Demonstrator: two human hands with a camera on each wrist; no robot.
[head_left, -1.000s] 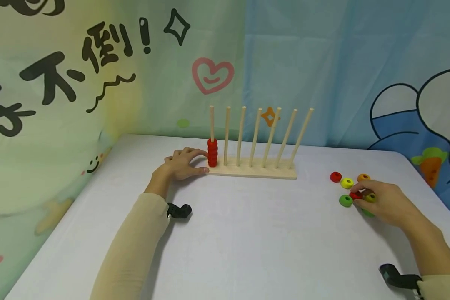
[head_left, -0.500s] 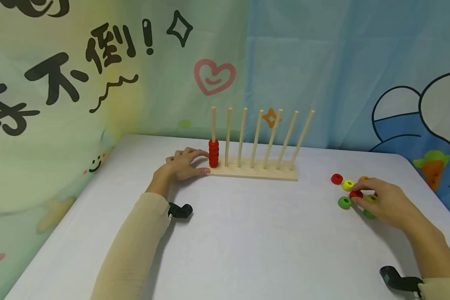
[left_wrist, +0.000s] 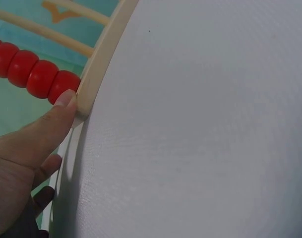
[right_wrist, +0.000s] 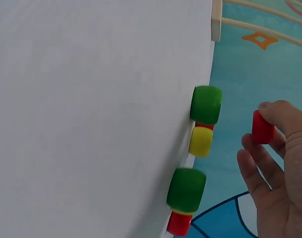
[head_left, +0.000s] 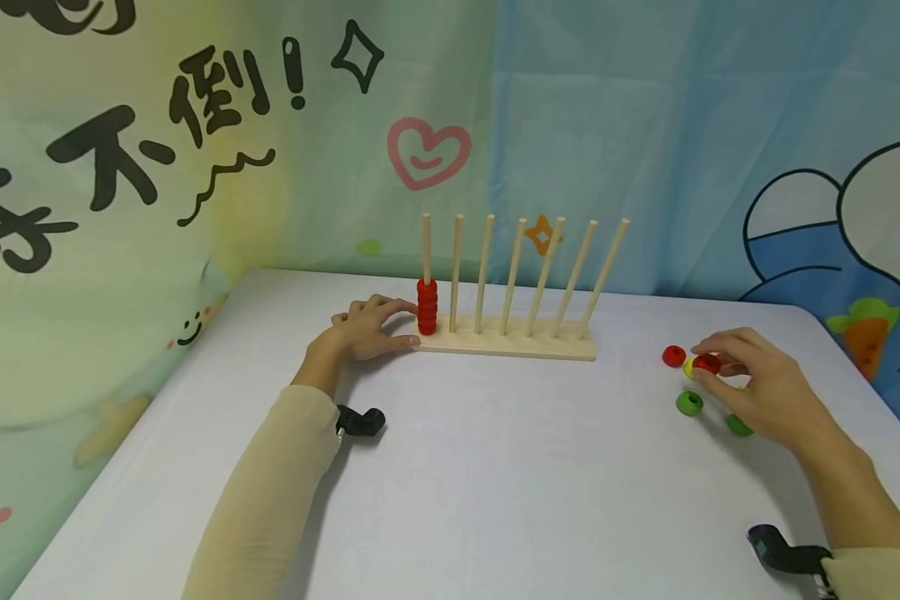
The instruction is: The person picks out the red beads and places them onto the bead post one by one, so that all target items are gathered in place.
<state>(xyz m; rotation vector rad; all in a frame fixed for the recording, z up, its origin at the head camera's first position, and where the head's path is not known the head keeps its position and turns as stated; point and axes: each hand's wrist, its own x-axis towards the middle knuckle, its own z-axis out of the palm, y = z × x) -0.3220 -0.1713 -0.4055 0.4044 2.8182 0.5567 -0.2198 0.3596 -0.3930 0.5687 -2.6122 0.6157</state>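
My left hand (head_left: 371,327) holds the left end of a wooden peg rack (head_left: 506,346). Its thumb (left_wrist: 66,97) lies against the base's end, beside the lowest of several red beads (left_wrist: 40,79) stacked on the first peg; the index finger reaches the far side. The other pegs are bare. Over at the right, my right hand (head_left: 757,387) pinches a red bead (right_wrist: 263,128) between thumb and fingers, raised off the table. Below it lie loose beads: a red one (head_left: 673,357), a yellow one (head_left: 689,367) partly covered, and green ones (head_left: 689,403). Some are hidden behind the hand.
A white-covered table (head_left: 495,467) spreads between and in front of the hands. Right behind it hangs a printed cloth backdrop (head_left: 600,125). Black camera mounts (head_left: 360,422) stick out from both wrists.
My right hand has picked the red bead out of the loose group and lifted it slightly up and away. My left hand stays at the rack's end.
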